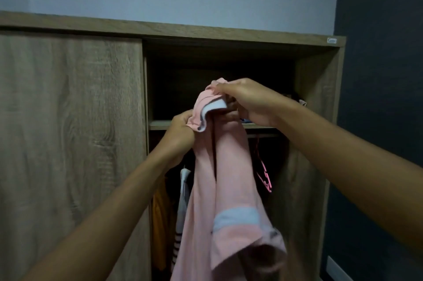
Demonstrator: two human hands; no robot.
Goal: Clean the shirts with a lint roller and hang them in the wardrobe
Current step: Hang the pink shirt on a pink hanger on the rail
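In front of the open right bay of the wardrobe (206, 31), both hands hold a pink shirt (229, 177) up at shelf height. The left hand (180, 129) grips the lower fold of the collar, fingers curled into the cloth. The right hand (249, 102) pinches the top of the collar between thumb and fingertips, its other fingers tucked behind the fabric. The shirt hangs down from them in two long soft folds. Its knit is matte, with a pale blue band on the collar edge and another on the sleeve cuff, which bunches low at the right.

The wardrobe is grey-brown wood-grain board with square edges. Its door (68, 120) covers the left half, its edge standing just left of the left wrist. A shelf (158, 124) crosses the bay directly behind the hands, and the space above it is dark. Below the shelf a rail (263, 136) shows to the right of the shirt, with a thin pink hanger (265, 175) hanging from it, near the shirt's right fold. Left of the shirt hang a striped garment (180, 212) and a yellow one (160, 223), close against the door's edge. Between shirt and the bay's right wall a narrow dark gap shows. A dark wall (377, 74) stands right of the wardrobe.
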